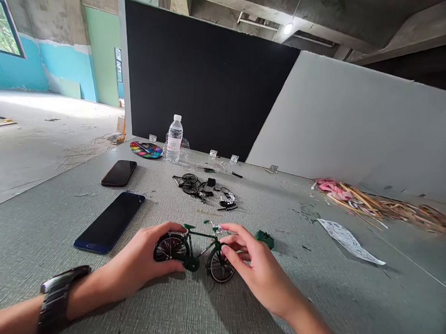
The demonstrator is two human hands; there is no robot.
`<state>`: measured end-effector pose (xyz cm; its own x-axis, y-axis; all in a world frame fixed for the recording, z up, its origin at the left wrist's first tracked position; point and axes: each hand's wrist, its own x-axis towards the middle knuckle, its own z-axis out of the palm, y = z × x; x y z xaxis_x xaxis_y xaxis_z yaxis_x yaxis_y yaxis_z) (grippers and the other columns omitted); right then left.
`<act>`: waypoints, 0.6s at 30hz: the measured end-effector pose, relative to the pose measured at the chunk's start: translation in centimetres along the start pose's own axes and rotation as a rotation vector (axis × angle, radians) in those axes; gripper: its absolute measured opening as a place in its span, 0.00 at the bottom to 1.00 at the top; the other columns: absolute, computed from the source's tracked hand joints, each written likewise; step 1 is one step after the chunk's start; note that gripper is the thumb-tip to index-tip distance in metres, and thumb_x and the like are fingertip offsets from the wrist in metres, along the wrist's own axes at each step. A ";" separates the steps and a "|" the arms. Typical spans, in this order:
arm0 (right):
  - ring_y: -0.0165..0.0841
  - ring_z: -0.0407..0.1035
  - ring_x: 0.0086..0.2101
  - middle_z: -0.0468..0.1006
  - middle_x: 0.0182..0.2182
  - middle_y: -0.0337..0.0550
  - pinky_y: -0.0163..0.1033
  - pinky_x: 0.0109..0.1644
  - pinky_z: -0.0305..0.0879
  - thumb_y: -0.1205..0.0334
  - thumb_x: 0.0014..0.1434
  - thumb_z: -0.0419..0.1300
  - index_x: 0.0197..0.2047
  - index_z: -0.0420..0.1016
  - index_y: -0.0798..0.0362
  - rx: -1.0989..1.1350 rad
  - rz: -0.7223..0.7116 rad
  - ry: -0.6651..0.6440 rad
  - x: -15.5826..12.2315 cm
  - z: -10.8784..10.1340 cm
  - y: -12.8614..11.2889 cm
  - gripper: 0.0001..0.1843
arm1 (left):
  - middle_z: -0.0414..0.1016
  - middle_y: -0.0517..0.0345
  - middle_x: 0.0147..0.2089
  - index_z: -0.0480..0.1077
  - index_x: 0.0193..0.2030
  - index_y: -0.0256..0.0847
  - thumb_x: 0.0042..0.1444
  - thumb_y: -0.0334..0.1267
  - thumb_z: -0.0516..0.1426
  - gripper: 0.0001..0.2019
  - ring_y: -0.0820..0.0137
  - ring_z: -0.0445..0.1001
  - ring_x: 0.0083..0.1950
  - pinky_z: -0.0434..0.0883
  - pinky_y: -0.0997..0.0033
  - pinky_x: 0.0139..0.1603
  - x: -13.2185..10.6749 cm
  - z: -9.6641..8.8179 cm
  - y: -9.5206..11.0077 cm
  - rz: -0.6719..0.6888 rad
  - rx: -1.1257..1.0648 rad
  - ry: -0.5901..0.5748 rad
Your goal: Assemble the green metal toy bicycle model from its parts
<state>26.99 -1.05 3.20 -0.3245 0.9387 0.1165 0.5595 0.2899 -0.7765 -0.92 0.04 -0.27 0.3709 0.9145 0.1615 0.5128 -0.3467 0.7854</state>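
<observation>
A small dark green model bicycle (204, 235) stands upright on the grey table between my two hands. My left hand (147, 252) closes around its rear wheel, thumb low near the chain guard and fingers over the top. With thumb and fingers my right hand (249, 254) grips the front end, by the front wheel and handlebar. Just behind the right hand lies a small green plastic part (265, 239). Farther back are a black model bicycle (189, 183) and loose black and silver parts (227, 199).
Two phones (110, 222) (120, 173) lie at the left. A water bottle (174, 139) and a paint palette (146, 149) stand near the black panel (204, 79). To the right are a printed sheet (350, 241) and a heap of thin strips (372, 202).
</observation>
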 end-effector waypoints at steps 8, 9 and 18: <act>0.39 0.77 0.43 0.80 0.50 0.48 0.50 0.51 0.75 0.56 0.68 0.58 0.61 0.70 0.45 -0.071 0.006 0.048 0.3 0.1 1.7 0.19 | 0.80 0.50 0.56 0.72 0.58 0.45 0.58 0.47 0.67 0.24 0.50 0.79 0.56 0.75 0.51 0.57 0.4 0.2 -0.4 0.001 0.131 0.145; 0.38 0.77 0.42 0.80 0.50 0.48 0.50 0.49 0.75 0.56 0.68 0.58 0.61 0.70 0.46 -0.066 0.008 0.049 0.3 0.1 1.6 0.19 | 0.80 0.50 0.56 0.71 0.59 0.45 0.59 0.47 0.67 0.23 0.50 0.79 0.56 0.75 0.51 0.57 0.4 0.3 -0.4 -0.002 0.133 0.154; 0.39 0.76 0.39 0.82 0.42 0.44 0.47 0.44 0.73 0.58 0.67 0.58 0.59 0.71 0.46 -0.169 -0.011 0.028 0.0 0.1 0.0 0.17 | 0.78 0.46 0.57 0.69 0.59 0.43 0.63 0.47 0.62 0.21 0.50 0.77 0.58 0.73 0.49 0.60 0.3 0.3 -0.1 0.001 0.177 0.089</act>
<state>26.97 -1.06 3.13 -0.3116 0.9393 0.1438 0.6768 0.3256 -0.6602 -0.63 0.28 -0.51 0.3053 0.9264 0.2203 0.6436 -0.3713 0.6693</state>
